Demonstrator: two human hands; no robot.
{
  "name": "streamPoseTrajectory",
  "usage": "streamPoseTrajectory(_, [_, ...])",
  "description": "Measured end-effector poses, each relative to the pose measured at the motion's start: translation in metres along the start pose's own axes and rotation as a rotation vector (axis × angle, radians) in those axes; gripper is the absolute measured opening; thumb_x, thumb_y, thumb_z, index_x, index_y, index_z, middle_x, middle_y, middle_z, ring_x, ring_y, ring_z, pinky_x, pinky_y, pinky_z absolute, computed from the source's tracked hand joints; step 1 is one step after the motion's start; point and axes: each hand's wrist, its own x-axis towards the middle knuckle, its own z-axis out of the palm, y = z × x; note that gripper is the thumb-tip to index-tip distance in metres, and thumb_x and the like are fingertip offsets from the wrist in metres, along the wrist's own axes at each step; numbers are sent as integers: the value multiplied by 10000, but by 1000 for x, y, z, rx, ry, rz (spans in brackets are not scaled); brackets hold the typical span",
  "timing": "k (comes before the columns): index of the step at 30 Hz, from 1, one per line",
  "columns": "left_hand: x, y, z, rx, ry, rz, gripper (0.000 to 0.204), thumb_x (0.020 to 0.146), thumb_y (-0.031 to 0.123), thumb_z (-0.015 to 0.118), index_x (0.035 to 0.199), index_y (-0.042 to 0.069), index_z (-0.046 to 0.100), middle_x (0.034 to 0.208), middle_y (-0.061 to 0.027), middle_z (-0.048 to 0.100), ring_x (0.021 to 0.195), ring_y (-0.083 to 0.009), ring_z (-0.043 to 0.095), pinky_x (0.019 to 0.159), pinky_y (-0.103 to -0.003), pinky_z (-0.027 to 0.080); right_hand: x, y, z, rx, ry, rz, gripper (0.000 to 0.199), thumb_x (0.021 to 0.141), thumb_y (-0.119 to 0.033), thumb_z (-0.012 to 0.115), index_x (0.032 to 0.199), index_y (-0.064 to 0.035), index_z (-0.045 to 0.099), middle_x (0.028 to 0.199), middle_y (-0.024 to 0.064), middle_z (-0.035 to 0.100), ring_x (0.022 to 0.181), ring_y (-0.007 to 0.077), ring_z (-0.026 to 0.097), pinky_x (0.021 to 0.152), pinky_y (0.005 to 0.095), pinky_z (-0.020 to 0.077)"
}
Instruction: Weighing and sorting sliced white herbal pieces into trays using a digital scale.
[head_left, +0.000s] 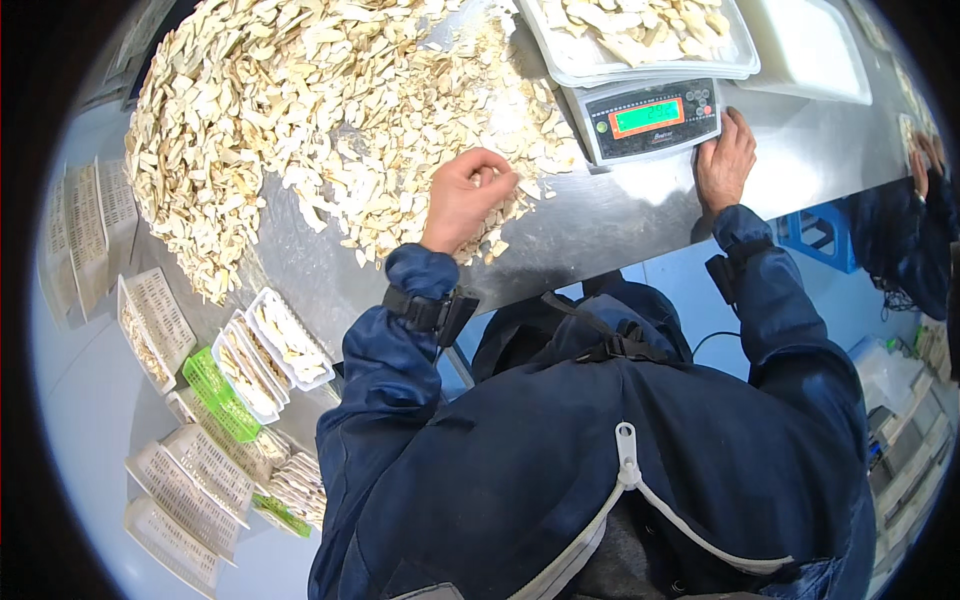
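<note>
Pale dried slices (300,110) are heaped loose on the table (560,225), off to the person's left and front. They're elongated but lie every which way, no shared long axis; the heap itself stretches from far left toward the scale (650,122).

Left hand (468,198) is at the heap's near right edge, fingers curled in, probably there because the slices thin out and come within reach. Can't tell if a slice is pinched inside (fingertips hidden).

Right hand (726,165) rests on the table by the scale's near right corner, fingers loosely extended, gripping nothing visible; likely just support.

Scale's lit display faces the person, presumably for reading. A white tray (655,72) of larger slices sits on it, long side roughly left-right.
</note>
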Motion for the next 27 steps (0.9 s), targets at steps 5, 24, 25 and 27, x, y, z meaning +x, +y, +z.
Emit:
streamPoseTrajectory(5, [5, 11, 3, -678, -101, -208, 98, 809, 89, 613, 898, 51, 597, 762, 25, 569, 652, -54, 520, 559, -203, 393, 0, -1, -1, 4, -8, 10, 387, 830, -175, 481, 1198, -53, 475, 1300, 139, 404, 1212, 330, 352, 999, 462, 274])
streamPoseTrajectory(24, [17, 10, 26, 289, -45, 237, 79, 732, 83, 594, 708, 11, 571, 630, -124, 596, 662, -272, 610, 588, -404, 457, 0, 3, 6, -23, 19, -60, 382, 847, -185, 492, 1200, -39, 475, 1298, 133, 430, 1202, 333, 370, 990, 454, 297])
streamPoseTrajectory(25, [13, 9, 13, -7, -89, 249, 90, 762, 101, 590, 739, 15, 575, 650, -93, 589, 650, -236, 586, 578, -374, 447, -1, 3, 5, -31, 24, -59, 381, 849, -184, 488, 1203, -43, 473, 1299, 134, 429, 1203, 331, 370, 990, 455, 299])
streamPoseTrajectory(27, [-8, -12, -18, -617, -195, 64, 108, 809, 125, 585, 823, 18, 583, 708, -47, 574, 629, -169, 528, 558, -316, 425, 0, 4, 3, -28, 21, -60, 383, 849, -183, 487, 1206, -45, 472, 1299, 134, 429, 1203, 329, 370, 990, 455, 300])
